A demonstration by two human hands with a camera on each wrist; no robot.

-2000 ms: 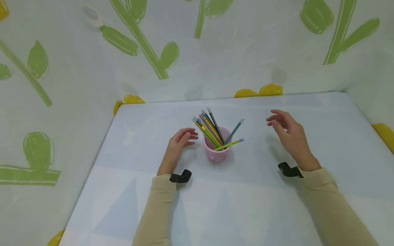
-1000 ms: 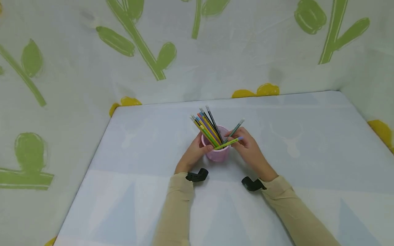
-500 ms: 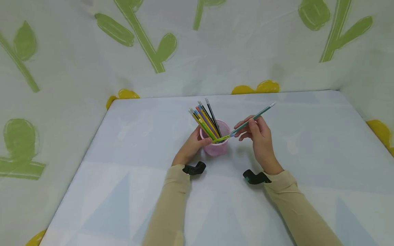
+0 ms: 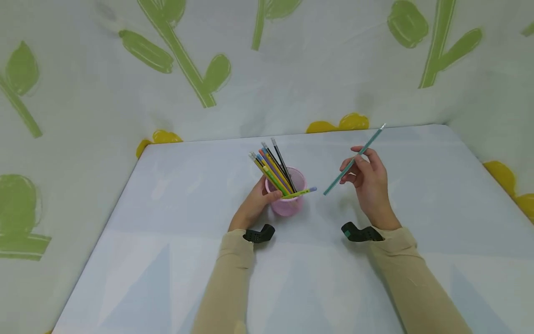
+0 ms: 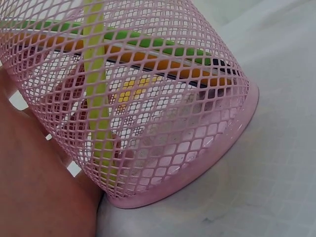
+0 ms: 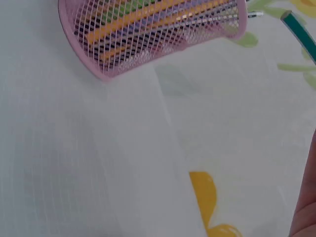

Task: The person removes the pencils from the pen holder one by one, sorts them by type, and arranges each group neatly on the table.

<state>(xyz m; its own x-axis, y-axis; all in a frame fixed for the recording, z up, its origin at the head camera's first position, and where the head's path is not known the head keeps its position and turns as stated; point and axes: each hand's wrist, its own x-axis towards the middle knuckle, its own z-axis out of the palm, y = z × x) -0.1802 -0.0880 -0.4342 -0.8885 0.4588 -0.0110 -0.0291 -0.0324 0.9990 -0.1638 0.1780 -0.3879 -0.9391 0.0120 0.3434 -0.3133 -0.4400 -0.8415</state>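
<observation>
A pink mesh pencil cup [image 4: 287, 207] stands on the table, with several pencils [image 4: 273, 168] leaning left in it and a yellow-green pencil [image 4: 301, 193] sticking out to the right. My left hand [image 4: 253, 204] grips the cup from its left side, thumb at the rim. In the left wrist view, pencils show through the mesh wall [image 5: 173, 123]. My right hand [image 4: 369, 183] pinches a teal pencil [image 4: 340, 176] in the air right of the cup, its lower end apart from the rim. The right wrist view catches this teal pencil [image 6: 300, 32] at its edge.
The table [image 4: 292, 278] has a white cover with pale blue triangles. A wall cloth [image 4: 308, 79] with green leaf prints rises behind it, and another stretch stands at the left. Dark camera mounts [image 4: 259, 234] sit on both wrists.
My left hand has come to the cup and taken hold of it. My right hand moved in, drew the teal pencil out of the cup, and carried it up and to the right.
</observation>
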